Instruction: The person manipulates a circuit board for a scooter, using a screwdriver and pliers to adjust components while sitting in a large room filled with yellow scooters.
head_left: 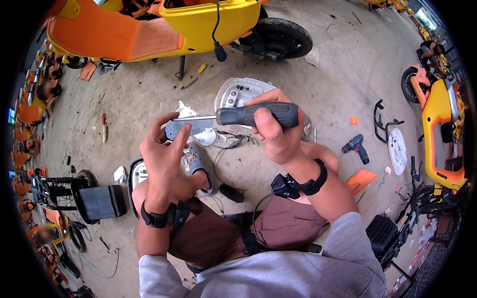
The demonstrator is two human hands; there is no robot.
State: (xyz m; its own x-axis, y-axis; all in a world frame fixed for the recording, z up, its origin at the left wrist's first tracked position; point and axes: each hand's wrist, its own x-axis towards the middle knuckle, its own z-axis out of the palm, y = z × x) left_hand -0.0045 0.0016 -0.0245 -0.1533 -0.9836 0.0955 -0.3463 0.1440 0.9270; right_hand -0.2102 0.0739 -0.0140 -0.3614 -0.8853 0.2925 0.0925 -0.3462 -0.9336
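My right hand (276, 130) is wrapped round the dark grey, red-ended handle of a screwdriver (243, 116), thumb laid along it. Its thin metal shaft points left, level across the view. My left hand (164, 149) pinches a flat grey plate (201, 131) with small holes between thumb and fingers. The shaft's tip reaches the left index fingertip, just above the plate; whether it touches the plate I cannot tell. Below and behind the plate lies a white plastic part (207, 138) with a cable (237, 142) beside it. A larger white shell (231, 92) sits on the floor beyond my right hand.
A yellow and orange scooter (208, 25) stands ahead. On the floor at right lie a cordless drill (355, 148), a black bracket (383, 123), a white oval cover (397, 151) and an orange panel (361, 181). Red-handled pliers (104, 128) and a dark box (103, 202) are at left.
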